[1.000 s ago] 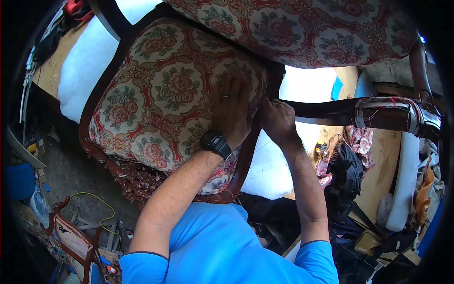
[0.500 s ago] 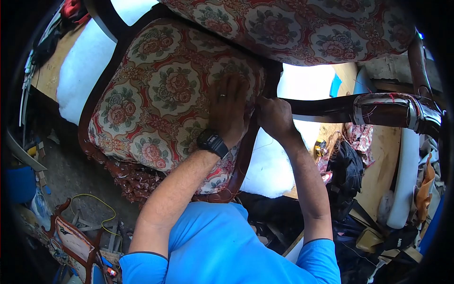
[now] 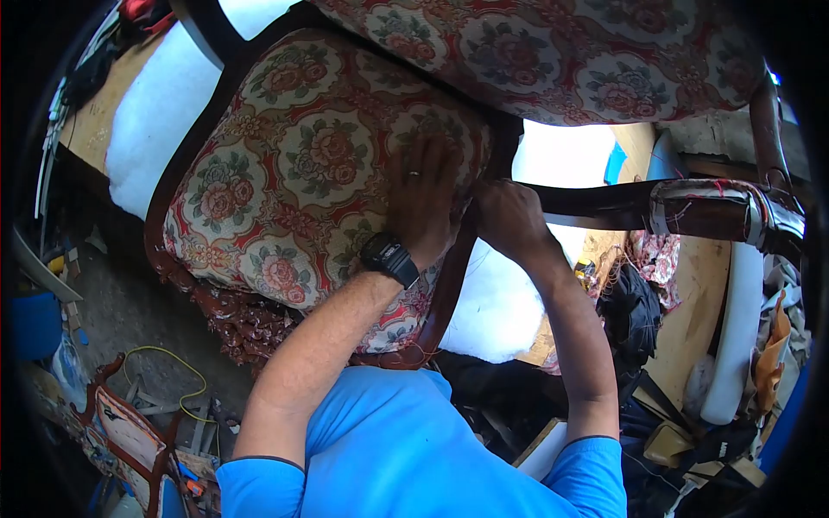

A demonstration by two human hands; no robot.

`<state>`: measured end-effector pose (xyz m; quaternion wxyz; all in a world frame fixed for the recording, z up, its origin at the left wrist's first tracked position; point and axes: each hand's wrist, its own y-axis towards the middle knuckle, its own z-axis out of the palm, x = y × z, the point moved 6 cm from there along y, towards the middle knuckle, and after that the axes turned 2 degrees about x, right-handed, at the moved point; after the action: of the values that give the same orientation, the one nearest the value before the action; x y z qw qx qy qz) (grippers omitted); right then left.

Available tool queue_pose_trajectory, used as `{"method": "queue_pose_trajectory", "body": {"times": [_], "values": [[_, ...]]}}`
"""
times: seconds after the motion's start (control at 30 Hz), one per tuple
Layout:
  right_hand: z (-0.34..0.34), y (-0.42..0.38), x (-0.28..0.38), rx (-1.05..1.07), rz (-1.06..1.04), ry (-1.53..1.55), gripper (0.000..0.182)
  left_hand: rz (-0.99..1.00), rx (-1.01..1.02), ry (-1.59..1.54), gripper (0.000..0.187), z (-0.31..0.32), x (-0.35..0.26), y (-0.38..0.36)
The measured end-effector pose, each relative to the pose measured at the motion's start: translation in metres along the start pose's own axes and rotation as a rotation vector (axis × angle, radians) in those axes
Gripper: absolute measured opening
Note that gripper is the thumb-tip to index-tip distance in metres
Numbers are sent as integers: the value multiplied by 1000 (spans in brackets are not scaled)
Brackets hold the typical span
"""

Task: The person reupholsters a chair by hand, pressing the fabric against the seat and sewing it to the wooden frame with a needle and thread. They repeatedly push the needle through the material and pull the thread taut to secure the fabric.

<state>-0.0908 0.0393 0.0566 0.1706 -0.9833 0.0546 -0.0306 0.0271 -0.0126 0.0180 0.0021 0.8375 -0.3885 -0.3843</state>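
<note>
Mostly, little has shifted over the last second: the left hand (image 3: 420,203) stays spread flat on the flowered seat (image 3: 328,155), while the right forearm (image 3: 572,319) has swung a little outward, so that it now hides more of the tape measure (image 3: 585,271) than it did. The right hand (image 3: 511,217) itself remains at the same stretch of the seat's edge, by the dark frame (image 3: 451,302), which suggests that the work is held to this one spot and has not moved along the side. Its fingers are curled in tightly against the edge, but their tips are hidden, so I cannot tell whether cloth, thread or anything else is pinched there. The left hand grips nothing; its fingers lie extended on the cloth, next to the right hand, and look to be steadying it. The seat is in front of the person, under both hands, with its carved rail (image 3: 246,324) toward the lower left. A panel (image 3: 518,60) in matching cloth stands beyond it. White wadding (image 3: 496,311) lies below the right hand, and a wooden arm (image 3: 596,204) runs off to the right.
</note>
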Motion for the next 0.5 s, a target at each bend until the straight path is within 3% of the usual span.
{"method": "queue_pose_trajectory", "body": {"times": [0.13,0.23,0.33,0.5], "values": [[0,-13,-3,-172,-197,-102,24,3,25,-17,85,-2,0,1],[-1,-19,-3,-471,-367,-31,22,-1,40,-17,87,-2,-1,1],[9,-18,-8,-428,-419,-132,29,-5,39,-13,88,-2,0,1],[4,-10,-9,-341,-394,-47,19,-7,47,12,89,0,0,0]]}}
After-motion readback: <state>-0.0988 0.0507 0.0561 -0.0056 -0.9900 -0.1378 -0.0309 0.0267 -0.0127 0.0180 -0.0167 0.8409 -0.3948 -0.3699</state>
